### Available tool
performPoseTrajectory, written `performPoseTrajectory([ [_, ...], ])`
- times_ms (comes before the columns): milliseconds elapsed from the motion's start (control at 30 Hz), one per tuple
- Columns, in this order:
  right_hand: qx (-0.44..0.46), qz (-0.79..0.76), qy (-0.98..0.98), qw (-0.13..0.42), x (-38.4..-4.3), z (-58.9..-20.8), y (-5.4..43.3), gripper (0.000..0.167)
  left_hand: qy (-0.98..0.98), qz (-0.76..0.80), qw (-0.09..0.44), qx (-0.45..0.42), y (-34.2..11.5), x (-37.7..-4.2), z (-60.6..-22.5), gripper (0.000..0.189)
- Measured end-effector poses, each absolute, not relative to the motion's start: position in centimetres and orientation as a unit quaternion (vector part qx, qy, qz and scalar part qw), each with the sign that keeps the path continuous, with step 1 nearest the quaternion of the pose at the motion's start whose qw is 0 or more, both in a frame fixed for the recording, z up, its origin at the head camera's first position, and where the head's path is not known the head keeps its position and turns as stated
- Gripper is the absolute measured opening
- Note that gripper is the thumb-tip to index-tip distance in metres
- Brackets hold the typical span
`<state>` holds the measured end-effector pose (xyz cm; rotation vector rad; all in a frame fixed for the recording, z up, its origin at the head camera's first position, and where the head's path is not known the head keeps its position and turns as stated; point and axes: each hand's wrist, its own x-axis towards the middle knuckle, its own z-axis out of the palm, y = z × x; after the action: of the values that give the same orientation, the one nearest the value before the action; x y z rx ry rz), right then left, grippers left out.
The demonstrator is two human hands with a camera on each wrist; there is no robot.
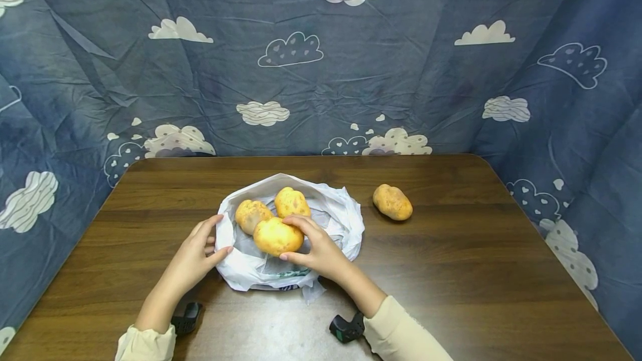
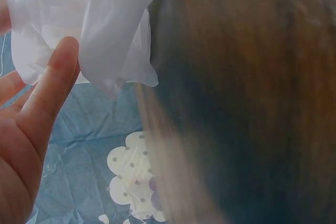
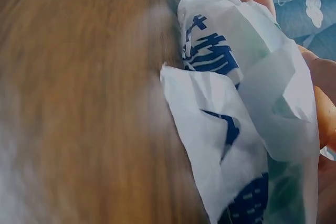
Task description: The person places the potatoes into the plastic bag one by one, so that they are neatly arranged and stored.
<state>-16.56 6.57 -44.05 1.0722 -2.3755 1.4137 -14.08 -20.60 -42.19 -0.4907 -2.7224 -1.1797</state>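
A white plastic bag (image 1: 346,216) lies with its mouth spread wide on the table, its rim folded outward. Inside it are two potatoes, one to the left (image 1: 251,213) and one farther back (image 1: 292,203). A third potato (image 1: 276,237) is gripped between the thumb and fingers of my right hand (image 1: 318,252), over the bag's opening. My left hand (image 1: 193,258) touches the bag's left side with fairly straight fingers, and its thumb rests against the plastic (image 2: 118,24) in the left wrist view. Blue print on the bag (image 3: 210,56) shows in the right wrist view.
Another potato (image 1: 393,202) lies on the brown wooden table (image 1: 476,249), to the right of the bag. Behind the table hangs a blue cloth (image 1: 225,82) with cloud patterns. A dark wrist device sits by each forearm, one left (image 1: 186,318) and one right (image 1: 346,327).
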Motion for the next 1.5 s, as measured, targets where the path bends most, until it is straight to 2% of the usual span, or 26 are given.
performPoseTrajectory([
  [400,0.335,0.52,-0.786,0.019,-16.7,-44.8,5.7,0.061,-0.905,-0.388,0.068,-0.16,-20.6,-14.0,-42.1,0.061],
  [1133,0.319,0.538,-0.778,-0.061,-16.9,-45.4,4.7,0.054,-0.904,-0.391,0.067,-0.16,-20.5,-14.1,-42.2,0.062],
  [1500,0.316,0.546,-0.772,-0.074,-15.5,-42.2,4.7,0.047,-0.905,-0.388,0.066,-0.158,-20.5,-14.1,-42.1,0.062],
])
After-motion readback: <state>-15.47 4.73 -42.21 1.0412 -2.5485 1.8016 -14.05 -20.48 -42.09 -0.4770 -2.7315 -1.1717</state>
